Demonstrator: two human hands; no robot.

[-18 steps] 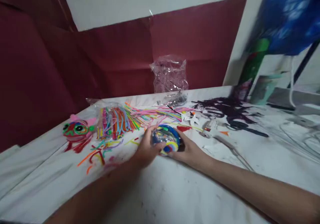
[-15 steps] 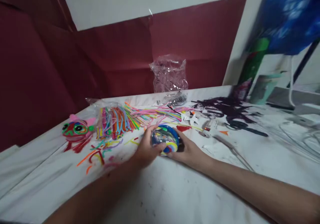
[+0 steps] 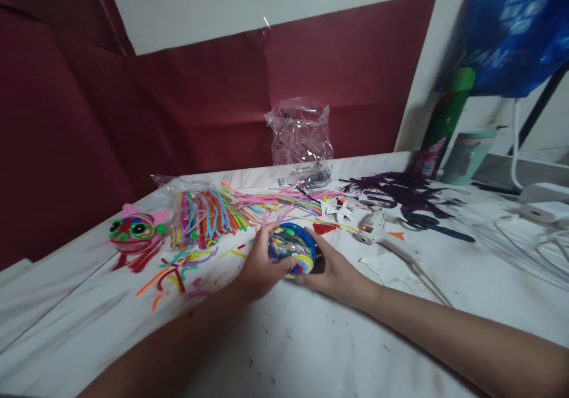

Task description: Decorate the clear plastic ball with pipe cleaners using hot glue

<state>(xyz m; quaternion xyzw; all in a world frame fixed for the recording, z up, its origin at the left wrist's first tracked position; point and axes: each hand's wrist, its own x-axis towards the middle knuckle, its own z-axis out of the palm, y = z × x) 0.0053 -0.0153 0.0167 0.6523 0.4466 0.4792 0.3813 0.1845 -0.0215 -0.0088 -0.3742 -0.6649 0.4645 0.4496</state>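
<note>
A round, multicoloured piece with a blue rim is between my two hands, over the middle of the table. My left hand grips its left side, thumb across the front. Around its right side and lower edge curl the fingers of my right hand. Swirls of yellow, white, red and green show on its face; its underside is hidden. A red paper scrap lies just behind my right hand. To the right rests a white glue gun.
A pink-eared craft figure stands at left beside bagged pipe cleaners and cut pieces. Purple strips, dark-handled scissors, a mint cup and cables occupy the right. Behind is a clear plastic bag.
The round piece has turned or tilted very slightly in my hands, which stay in almost the same place. The rest of the table looks unchanged; the view is a little sharper.
</note>
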